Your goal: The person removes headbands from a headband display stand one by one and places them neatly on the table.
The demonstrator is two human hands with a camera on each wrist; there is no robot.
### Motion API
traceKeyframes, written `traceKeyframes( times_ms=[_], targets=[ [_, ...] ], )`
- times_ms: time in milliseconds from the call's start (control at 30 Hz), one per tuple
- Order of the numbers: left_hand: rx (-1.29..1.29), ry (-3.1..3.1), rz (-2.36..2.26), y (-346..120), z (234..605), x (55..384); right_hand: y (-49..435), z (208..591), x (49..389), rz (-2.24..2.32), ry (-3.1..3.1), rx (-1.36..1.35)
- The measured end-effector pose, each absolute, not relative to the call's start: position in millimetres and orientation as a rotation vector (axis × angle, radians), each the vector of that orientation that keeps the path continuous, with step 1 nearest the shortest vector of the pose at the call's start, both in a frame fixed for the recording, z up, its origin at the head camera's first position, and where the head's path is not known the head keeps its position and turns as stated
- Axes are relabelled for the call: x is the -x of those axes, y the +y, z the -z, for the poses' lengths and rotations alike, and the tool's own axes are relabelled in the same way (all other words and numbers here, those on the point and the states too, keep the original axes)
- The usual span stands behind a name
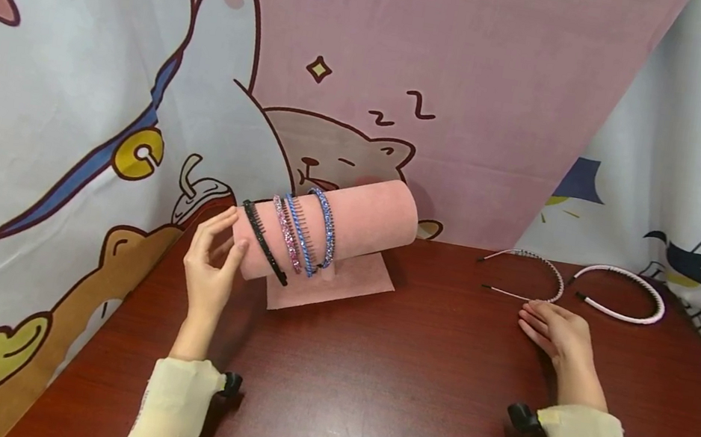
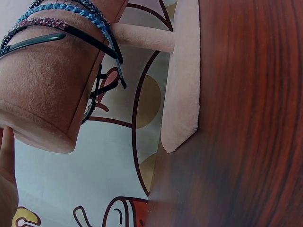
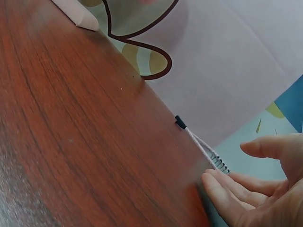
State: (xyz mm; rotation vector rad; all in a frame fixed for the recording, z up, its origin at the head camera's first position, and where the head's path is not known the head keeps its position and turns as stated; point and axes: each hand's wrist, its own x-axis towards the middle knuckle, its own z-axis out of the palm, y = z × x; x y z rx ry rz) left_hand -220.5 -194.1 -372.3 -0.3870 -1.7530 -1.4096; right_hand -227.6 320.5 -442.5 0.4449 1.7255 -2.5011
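Note:
A pink plush roll [image 1: 374,214] on a flat-based stand [image 1: 326,292] carries several headbands. From its left end they run black [image 1: 265,242], pink glitter [image 1: 287,235], braided blue [image 1: 300,234] and blue-purple sparkle [image 1: 325,226]. My left hand [image 1: 210,265] rests its thumb and fingers against the left end of the roll; one finger [image 2: 6,153] touches the end in the left wrist view. To the right, my right hand [image 1: 561,333] reaches the near side of a thin white toothed headband [image 1: 547,264] on the table, thumb apart from the fingers in the right wrist view.
A thicker white headband [image 1: 655,294] lies at the back right of the dark wooden table [image 1: 380,382]. Printed cartoon cloth [image 1: 480,79] hangs behind the table and along its left and right sides, close to the stand.

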Motion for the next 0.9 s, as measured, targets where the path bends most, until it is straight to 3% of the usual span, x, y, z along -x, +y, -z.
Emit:
traceKeyframes(
  times_ms=[900],
  targets=[
    [0.386, -1.755, 1.414, -194, 373, 220, 287, 426, 234, 2.543, 1.838, -0.344]
  ],
)
